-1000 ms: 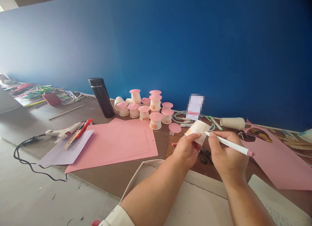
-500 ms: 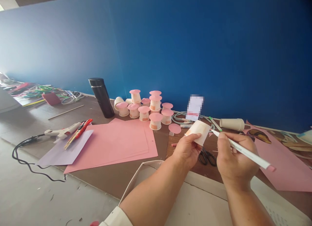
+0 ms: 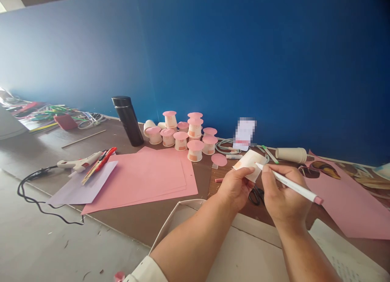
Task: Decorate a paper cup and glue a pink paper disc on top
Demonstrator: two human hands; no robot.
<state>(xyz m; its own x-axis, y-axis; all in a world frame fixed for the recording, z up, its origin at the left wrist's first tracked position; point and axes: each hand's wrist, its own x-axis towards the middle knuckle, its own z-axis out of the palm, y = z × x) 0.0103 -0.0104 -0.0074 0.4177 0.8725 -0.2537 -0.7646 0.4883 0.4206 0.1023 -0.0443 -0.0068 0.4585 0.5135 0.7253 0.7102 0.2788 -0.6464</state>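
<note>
My left hand grips a small white paper cup with an orange patch, held tilted on its side above the brown table. My right hand is closed around a white marker with a pink end cap. The marker's tip touches the cup's side. Black scissors lie on the table just beneath both hands, partly hidden by them.
Several white cups with pink round tops stand at the back by a black flask. Pink paper sheets lie left of centre, a glue gun with cord further left. More pink paper and a cream spool are on the right.
My right hand drew the marker away to the right half a second ago, then brought its tip back onto the cup. My left hand kept the cup nearly still.
</note>
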